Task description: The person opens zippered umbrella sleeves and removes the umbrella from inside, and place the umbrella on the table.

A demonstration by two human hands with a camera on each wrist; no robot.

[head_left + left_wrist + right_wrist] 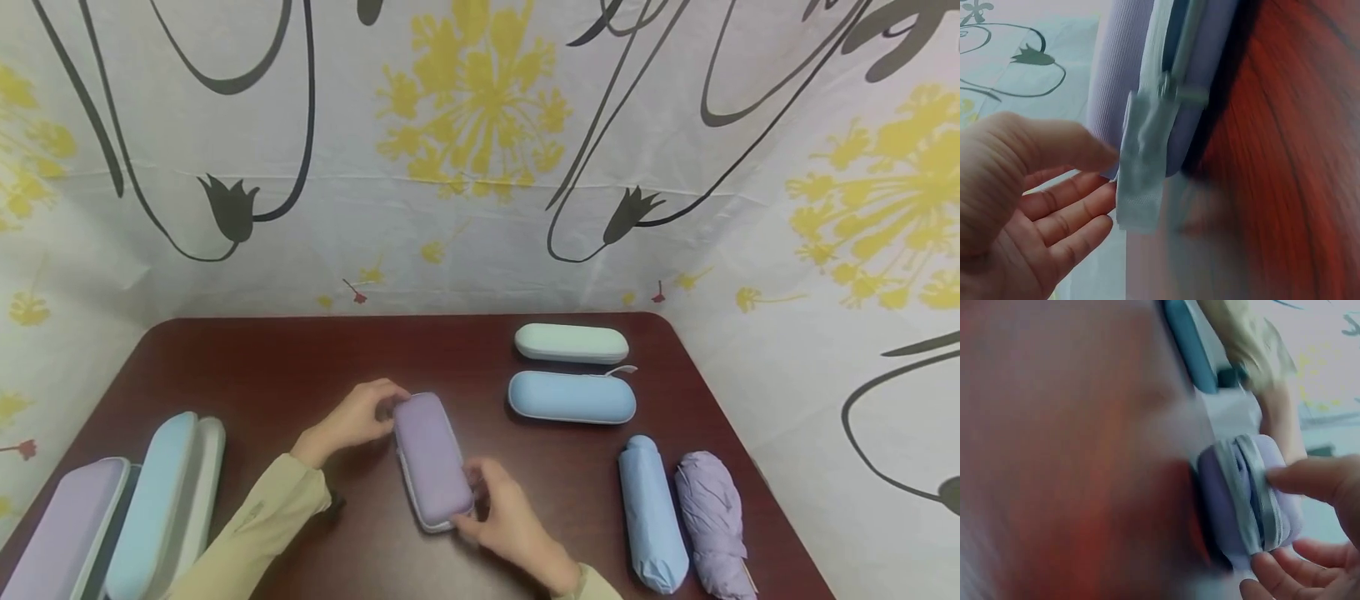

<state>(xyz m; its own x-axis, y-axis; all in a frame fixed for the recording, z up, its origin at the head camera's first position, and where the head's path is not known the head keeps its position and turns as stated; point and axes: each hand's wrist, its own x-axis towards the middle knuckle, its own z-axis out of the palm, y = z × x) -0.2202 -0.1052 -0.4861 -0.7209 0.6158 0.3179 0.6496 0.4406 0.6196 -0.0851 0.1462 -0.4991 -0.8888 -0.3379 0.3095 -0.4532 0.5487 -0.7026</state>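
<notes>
A purple zippered case point(432, 462) lies slantwise near the middle of the table, between the two hands. My left hand point(367, 414) holds its far end with thumb and fingers. A pale fabric pull loop point(1144, 162) hangs by the zip slider in the left wrist view, beside the left thumb. My right hand point(512, 518) grips the near end, thumb on one side and fingertips on the other. In the right wrist view, the two pale zip edges point(1263, 494) stand slightly apart, with a dark gap between them.
A mint case point(572, 343) and a blue case point(572, 397) lie at the back right. Nearer on the right are a folded blue umbrella point(651, 512) and a folded purple umbrella point(711, 517). Purple point(71, 529), light blue point(153, 500) and pale point(202, 483) cases stand at the left.
</notes>
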